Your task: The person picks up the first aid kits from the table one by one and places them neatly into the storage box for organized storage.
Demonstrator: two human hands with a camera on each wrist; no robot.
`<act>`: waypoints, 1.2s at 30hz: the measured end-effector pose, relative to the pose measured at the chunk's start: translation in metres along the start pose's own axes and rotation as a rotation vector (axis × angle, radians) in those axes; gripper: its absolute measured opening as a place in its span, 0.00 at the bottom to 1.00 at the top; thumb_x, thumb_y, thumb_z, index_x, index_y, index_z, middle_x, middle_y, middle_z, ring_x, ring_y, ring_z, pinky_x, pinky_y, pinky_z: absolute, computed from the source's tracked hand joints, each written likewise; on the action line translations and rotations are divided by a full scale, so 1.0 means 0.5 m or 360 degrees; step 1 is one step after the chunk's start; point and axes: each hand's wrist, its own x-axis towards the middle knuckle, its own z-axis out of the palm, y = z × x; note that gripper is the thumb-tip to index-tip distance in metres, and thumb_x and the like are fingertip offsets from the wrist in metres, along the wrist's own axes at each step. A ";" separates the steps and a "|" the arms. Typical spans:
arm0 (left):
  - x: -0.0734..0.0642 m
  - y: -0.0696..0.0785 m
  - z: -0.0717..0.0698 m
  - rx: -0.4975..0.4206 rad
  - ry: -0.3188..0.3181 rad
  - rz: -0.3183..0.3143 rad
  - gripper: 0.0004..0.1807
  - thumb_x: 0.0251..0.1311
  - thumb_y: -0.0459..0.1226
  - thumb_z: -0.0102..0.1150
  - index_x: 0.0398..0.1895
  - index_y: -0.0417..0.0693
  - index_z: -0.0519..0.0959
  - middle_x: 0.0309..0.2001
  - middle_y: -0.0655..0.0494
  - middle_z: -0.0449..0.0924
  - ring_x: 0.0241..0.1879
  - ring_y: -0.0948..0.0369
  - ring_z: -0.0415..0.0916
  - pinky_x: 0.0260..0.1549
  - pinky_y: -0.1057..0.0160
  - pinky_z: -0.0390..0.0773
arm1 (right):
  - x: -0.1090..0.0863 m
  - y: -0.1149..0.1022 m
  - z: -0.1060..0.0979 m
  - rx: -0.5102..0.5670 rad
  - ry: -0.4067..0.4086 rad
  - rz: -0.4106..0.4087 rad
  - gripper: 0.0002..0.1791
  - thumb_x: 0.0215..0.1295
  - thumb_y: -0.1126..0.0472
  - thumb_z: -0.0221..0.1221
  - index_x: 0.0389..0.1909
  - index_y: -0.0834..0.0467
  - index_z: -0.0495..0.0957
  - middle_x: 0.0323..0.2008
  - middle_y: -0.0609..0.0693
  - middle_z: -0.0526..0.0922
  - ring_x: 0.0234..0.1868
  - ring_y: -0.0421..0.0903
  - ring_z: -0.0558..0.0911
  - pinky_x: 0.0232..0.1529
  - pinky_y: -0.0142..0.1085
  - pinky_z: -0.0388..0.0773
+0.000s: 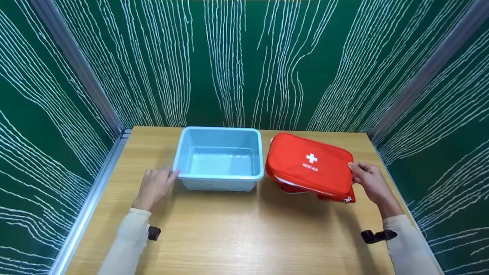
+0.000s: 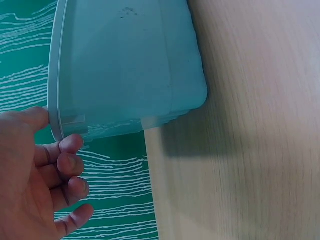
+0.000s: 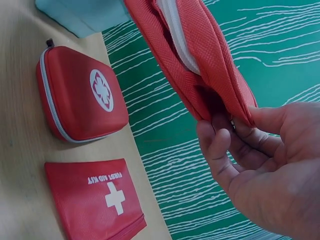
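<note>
My left hand [image 1: 156, 187] grips the front left corner of a light blue plastic tub [image 1: 217, 184], with thumb and curled fingers at its rim. In my right hand [image 1: 371, 181] is the right end of a red zippered first aid bag [image 1: 292, 162], pinched between thumb and fingers. That bag is tilted and raised off the table, white cross upward. Below it, the right wrist view reveals a red hard-shell case [image 3: 75, 95] with a white emblem and a flat red first aid pouch [image 3: 82, 192]. In the head view the bag hides most of both.
The tub's inside bottom [image 1: 221, 162] shows bare. All of this is on a wooden table [image 1: 237, 236], with the tub and red kits near its back edge. Green panels [image 1: 198, 76] with white lines and metal posts [image 1: 424, 68] enclose the back and sides.
</note>
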 end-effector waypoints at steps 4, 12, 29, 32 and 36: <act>0.001 0.000 0.001 0.0007 0.0003 0.0001 0.25 0.73 0.56 0.39 0.36 0.48 0.76 0.26 0.55 0.71 0.31 0.55 0.68 0.45 0.51 0.62 | 0.015 -0.010 0.012 0.0032 0.0015 0.0007 0.16 0.73 0.49 0.52 0.45 0.59 0.75 0.32 0.42 0.79 0.32 0.39 0.79 0.39 0.29 0.79; 0.000 -0.001 0.002 0.0048 0.0056 0.0018 0.23 0.73 0.54 0.42 0.27 0.49 0.72 0.21 0.55 0.67 0.25 0.55 0.65 0.38 0.55 0.59 | 0.053 -0.029 0.047 0.0207 0.0063 -0.0037 0.10 0.73 0.56 0.53 0.40 0.59 0.76 0.26 0.43 0.78 0.25 0.38 0.78 0.31 0.30 0.77; -0.002 0.004 0.001 0.0011 0.0040 -0.0021 0.22 0.73 0.54 0.41 0.30 0.49 0.74 0.22 0.55 0.68 0.27 0.55 0.66 0.40 0.55 0.59 | 0.108 -0.094 0.120 -0.0060 -0.0005 0.0044 0.21 0.73 0.48 0.52 0.50 0.63 0.71 0.30 0.44 0.73 0.32 0.40 0.74 0.37 0.30 0.75; -0.001 0.004 0.001 0.0021 0.0050 -0.0017 0.22 0.73 0.54 0.42 0.29 0.49 0.74 0.22 0.55 0.69 0.27 0.55 0.65 0.40 0.55 0.60 | 0.117 -0.106 0.137 -0.0099 -0.0017 0.0021 0.21 0.72 0.47 0.53 0.50 0.62 0.71 0.30 0.44 0.72 0.33 0.40 0.73 0.38 0.30 0.74; -0.001 0.004 0.003 0.0013 0.0055 -0.0009 0.22 0.73 0.54 0.42 0.29 0.50 0.74 0.23 0.55 0.69 0.27 0.55 0.66 0.42 0.54 0.61 | 0.130 -0.117 0.155 -0.0141 -0.0034 0.0016 0.21 0.72 0.46 0.53 0.50 0.61 0.72 0.31 0.44 0.73 0.33 0.41 0.73 0.38 0.30 0.74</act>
